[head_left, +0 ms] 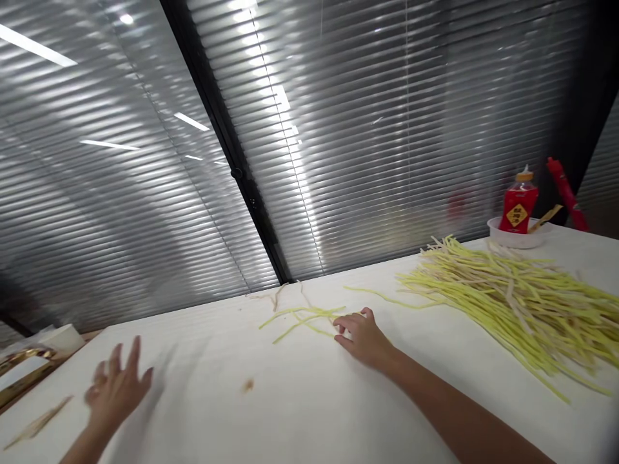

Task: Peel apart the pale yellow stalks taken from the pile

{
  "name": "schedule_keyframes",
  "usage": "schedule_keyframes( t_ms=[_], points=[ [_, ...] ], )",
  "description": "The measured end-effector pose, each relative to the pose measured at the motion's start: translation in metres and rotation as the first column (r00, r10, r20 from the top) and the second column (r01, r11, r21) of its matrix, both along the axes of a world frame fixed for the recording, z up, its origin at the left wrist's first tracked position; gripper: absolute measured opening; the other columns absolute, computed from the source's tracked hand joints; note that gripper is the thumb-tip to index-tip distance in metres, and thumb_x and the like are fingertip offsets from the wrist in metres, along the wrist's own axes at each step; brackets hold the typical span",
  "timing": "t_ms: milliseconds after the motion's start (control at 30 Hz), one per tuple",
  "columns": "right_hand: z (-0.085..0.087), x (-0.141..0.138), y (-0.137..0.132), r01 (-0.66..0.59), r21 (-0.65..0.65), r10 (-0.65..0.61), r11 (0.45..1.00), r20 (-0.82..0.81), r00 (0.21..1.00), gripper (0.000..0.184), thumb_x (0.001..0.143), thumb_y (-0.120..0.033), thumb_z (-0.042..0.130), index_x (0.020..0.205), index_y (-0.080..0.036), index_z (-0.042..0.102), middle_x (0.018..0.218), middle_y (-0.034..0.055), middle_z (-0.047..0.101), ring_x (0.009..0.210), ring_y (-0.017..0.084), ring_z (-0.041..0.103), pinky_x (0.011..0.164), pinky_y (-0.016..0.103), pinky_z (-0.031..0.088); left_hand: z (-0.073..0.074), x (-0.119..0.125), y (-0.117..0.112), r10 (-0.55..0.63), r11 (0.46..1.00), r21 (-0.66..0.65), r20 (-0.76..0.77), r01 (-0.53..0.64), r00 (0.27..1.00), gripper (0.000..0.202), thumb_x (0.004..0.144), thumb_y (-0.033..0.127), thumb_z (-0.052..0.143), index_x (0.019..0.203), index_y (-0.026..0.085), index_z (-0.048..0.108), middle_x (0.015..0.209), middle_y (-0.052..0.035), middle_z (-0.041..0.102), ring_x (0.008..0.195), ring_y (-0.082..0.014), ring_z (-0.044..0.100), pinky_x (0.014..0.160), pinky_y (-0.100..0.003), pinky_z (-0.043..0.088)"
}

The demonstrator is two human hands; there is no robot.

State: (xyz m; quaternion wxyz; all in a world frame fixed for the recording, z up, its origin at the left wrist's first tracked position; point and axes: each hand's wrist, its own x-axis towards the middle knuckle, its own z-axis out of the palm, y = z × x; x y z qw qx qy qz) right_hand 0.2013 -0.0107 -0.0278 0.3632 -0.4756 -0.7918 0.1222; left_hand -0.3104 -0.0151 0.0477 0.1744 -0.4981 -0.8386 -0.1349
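Observation:
My right hand (362, 335) rests on the white table (300, 399) with its fingers curled onto a few loose yellow-green stalks (302, 317). A big heap of the same long stalks (522, 303) lies to its right. My left hand (117, 386) hovers over the table's left part, fingers spread, motion-blurred, holding nothing.
A white bowl (515, 237) holding a red sauce bottle (519, 205) stands at the far right. A red object (567, 183) leans behind it. Closed blinds (362, 129) back the table. Pale stalk scraps (39, 422) lie at the left edge, near a white cup (62, 336).

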Motion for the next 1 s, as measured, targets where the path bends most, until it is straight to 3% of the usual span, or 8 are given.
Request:
schedule_keyframes(
  t_ms=[100, 200, 300, 367, 467, 600, 833, 1000],
  points=[
    [0.0, 0.002, -0.001, -0.049, -0.015, 0.05, 0.999, 0.082, 0.995, 0.016, 0.078, -0.037, 0.057, 0.089, -0.025, 0.062, 0.083, 0.0004, 0.065, 0.084, 0.018, 0.057, 0.089, 0.042, 0.022, -0.015, 0.063, 0.022, -0.177, 0.984, -0.003, -0.048, 0.177, 0.983, 0.06, 0.08, 0.039, 0.041, 0.136, 0.026, 0.024, 0.141, -0.0125, 0.03, 0.123, -0.0378, 0.033, 0.088, -0.053, 0.036],
    [-0.001, 0.003, 0.0, -0.06, -0.007, 0.061, 0.998, 0.163, 0.985, 0.016, 0.084, -0.033, 0.051, 0.082, -0.025, 0.065, 0.083, 0.0012, 0.065, 0.084, 0.018, 0.056, 0.087, 0.041, 0.022, -0.022, 0.14, 0.035, -0.352, 0.934, -0.033, 0.096, 0.356, 0.931, 0.056, 0.082, 0.035, 0.039, 0.135, 0.018, 0.03, 0.128, -0.0182, 0.04, 0.11, -0.0337, 0.046, 0.081, -0.048, 0.041],
    [-0.001, 0.004, 0.002, -0.008, 0.031, 0.001, 0.999, 0.221, 0.975, 0.024, 0.089, -0.023, 0.042, 0.079, -0.023, 0.065, 0.081, 0.0021, 0.064, 0.083, 0.016, 0.054, 0.087, 0.041, 0.02, -0.026, 0.215, 0.041, -0.603, 0.794, 0.033, 0.175, 0.607, 0.779, 0.049, 0.081, 0.031, 0.043, 0.129, 0.021, 0.037, 0.119, -0.0136, 0.047, 0.11, -0.0273, 0.046, 0.083, -0.042, 0.041],
    [-0.001, 0.008, 0.005, 0.047, 0.06, -0.061, 0.997, 0.26, 0.964, 0.026, 0.09, -0.021, 0.041, 0.078, -0.022, 0.064, 0.082, 0.0027, 0.063, 0.082, 0.016, 0.053, 0.086, 0.041, 0.02, -0.031, 0.257, 0.044, -0.655, 0.748, 0.018, 0.175, 0.663, 0.735, 0.045, 0.082, 0.03, 0.043, 0.126, 0.022, 0.043, 0.121, -0.0132, 0.046, 0.11, -0.0275, 0.044, 0.084, -0.043, 0.039],
    [-0.003, 0.018, 0.01, 0.153, 0.067, -0.166, 0.986, 0.309, 0.936, 0.026, 0.09, -0.02, 0.04, 0.077, -0.022, 0.063, 0.083, 0.0032, 0.062, 0.08, 0.016, 0.051, 0.082, 0.04, 0.021, -0.044, 0.303, 0.049, -0.629, 0.761, -0.092, 0.137, 0.642, 0.765, 0.042, 0.081, 0.029, 0.044, 0.122, 0.023, 0.048, 0.124, -0.0127, 0.045, 0.112, -0.0287, 0.041, 0.087, -0.046, 0.034],
    [-0.009, 0.035, 0.017, 0.295, 0.108, -0.314, 0.949, 0.318, 0.895, 0.022, 0.088, -0.019, 0.042, 0.081, -0.023, 0.062, 0.086, 0.0032, 0.061, 0.087, 0.019, 0.048, 0.082, 0.04, 0.02, -0.06, 0.328, 0.05, -0.583, 0.785, -0.118, 0.191, 0.608, 0.79, 0.034, 0.087, 0.031, 0.033, 0.113, 0.024, 0.054, 0.118, -0.0107, 0.05, 0.109, -0.0257, 0.043, 0.089, -0.045, 0.03],
    [-0.019, 0.037, 0.027, 0.474, 0.152, -0.498, 0.867, 0.252, 0.83, 0.019, 0.082, -0.014, 0.044, 0.079, -0.02, 0.061, 0.09, 0.0044, 0.058, 0.088, 0.019, 0.046, 0.083, 0.039, 0.019, -0.071, 0.318, 0.052, -0.685, 0.708, 0.016, 0.257, 0.706, 0.682, 0.029, 0.088, 0.029, 0.034, 0.1, 0.023, 0.059, 0.104, -0.008, 0.057, 0.1, -0.0219, 0.049, 0.085, -0.039, 0.03],
    [-0.021, 0.037, 0.032, 0.536, 0.116, -0.548, 0.836, 0.185, 0.816, 0.021, 0.081, -0.016, 0.043, 0.079, -0.022, 0.063, 0.087, 0.0036, 0.058, 0.087, 0.018, 0.047, 0.08, 0.038, 0.02, -0.074, 0.319, 0.055, -0.703, 0.696, 0.082, 0.281, 0.714, 0.653, 0.023, 0.086, 0.029, 0.039, 0.092, 0.021, 0.06, 0.1, -0.008, 0.059, 0.097, -0.0223, 0.051, 0.083, -0.038, 0.03]
  ],
)
